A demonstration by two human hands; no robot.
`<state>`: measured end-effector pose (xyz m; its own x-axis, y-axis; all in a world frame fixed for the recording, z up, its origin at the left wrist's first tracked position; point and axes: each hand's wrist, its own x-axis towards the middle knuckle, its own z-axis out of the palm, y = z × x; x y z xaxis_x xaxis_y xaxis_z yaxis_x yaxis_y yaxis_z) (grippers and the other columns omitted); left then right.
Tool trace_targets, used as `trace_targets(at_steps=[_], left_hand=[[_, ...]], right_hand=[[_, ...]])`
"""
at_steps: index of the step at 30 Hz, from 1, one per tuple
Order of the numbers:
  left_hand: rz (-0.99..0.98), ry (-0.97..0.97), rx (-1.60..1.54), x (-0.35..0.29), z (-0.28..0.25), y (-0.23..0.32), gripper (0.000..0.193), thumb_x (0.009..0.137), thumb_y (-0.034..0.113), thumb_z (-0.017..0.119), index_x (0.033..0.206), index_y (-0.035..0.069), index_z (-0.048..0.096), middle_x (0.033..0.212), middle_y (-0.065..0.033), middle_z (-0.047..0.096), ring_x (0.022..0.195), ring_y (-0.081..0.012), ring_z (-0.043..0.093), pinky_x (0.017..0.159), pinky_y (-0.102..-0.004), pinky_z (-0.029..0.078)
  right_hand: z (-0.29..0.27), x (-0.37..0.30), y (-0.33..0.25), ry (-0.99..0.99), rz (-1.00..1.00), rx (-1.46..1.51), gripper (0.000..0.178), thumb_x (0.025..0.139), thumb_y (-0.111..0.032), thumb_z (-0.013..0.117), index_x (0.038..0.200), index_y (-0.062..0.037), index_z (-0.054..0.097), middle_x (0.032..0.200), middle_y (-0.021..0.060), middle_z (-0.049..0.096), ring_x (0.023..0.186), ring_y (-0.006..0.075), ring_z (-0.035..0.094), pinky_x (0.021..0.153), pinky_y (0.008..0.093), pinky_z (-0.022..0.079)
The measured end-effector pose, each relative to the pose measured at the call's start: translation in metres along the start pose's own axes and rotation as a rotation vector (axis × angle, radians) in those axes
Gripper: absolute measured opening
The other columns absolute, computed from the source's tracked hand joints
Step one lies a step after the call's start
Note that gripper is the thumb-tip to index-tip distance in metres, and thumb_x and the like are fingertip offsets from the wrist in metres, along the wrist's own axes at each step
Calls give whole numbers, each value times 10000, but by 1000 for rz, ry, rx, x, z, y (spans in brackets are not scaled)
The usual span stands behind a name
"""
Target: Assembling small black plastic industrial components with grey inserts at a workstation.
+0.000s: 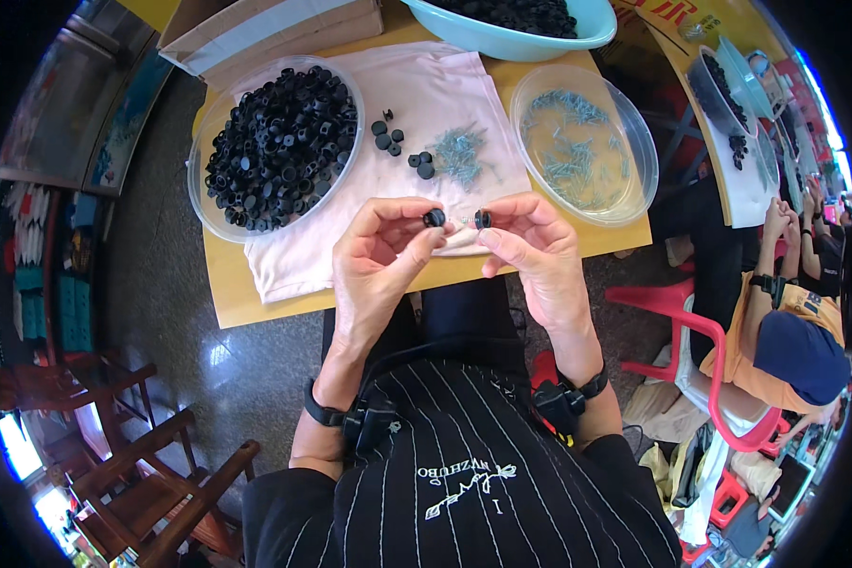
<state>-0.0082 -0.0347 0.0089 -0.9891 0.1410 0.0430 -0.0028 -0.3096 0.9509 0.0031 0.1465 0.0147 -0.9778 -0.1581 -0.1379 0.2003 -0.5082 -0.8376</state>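
Observation:
Over the near edge of the pale pink cloth (298, 260), my left hand (371, 265) pinches a small black plastic cap (434, 218) between thumb and fingers. Facing it a short gap away, my right hand (547, 260) grips another black cap (483, 219); something thin and light, perhaps a screw, sticks out from it toward the left. Beyond my hands, several loose black caps (425, 170) lie beside a small heap of silvery screws (459, 156). A round clear tub (197, 189) heaped with black plastic parts stands at the left.
To the right is a clear plastic tub (646, 161) with scattered screws. A light-blue basin (502, 43) of black parts and a cardboard box (265, 43) stand at the back. A red-and-white chair (719, 331) is at the right, near a seated person (776, 341). Wooden chairs (142, 483) stand lower left.

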Motion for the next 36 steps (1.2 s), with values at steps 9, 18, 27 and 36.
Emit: trace_targets(at_steps=[9,18,27,36], left_hand=[[5,-5,-44,-14,4,1,254,848,-51,642,1097,-40,587,1041,-93,626,933,-137,625,850,-254,507],[42,-26,-84,-15,2,-4,285,840,-66,636,1122,-32,612,1106,-116,605,935,-150,624,857,-267,509],[-96,14,-244,-15,4,-3,255,838,-52,647,1089,-32,607,992,-105,660,914,-149,641,847,-270,518],[-14,-25,-175,-16,6,-5,249,850,-39,640,1097,-35,605,1087,-116,630,966,-164,634,883,-290,518]], right_hand=[[28,-11,1,28,-364,-581,217,822,37,659,1036,16,627,1004,87,637,845,123,652,698,222,561],[26,-12,1,43,-337,-564,201,860,6,639,1060,16,623,1011,89,647,821,113,653,662,219,560],[18,-10,5,-8,-162,-258,220,891,-56,630,1091,33,606,1034,95,637,862,114,642,685,223,554],[18,-10,2,18,-205,-307,224,887,-57,636,1090,32,607,1007,74,620,861,110,631,678,218,546]])
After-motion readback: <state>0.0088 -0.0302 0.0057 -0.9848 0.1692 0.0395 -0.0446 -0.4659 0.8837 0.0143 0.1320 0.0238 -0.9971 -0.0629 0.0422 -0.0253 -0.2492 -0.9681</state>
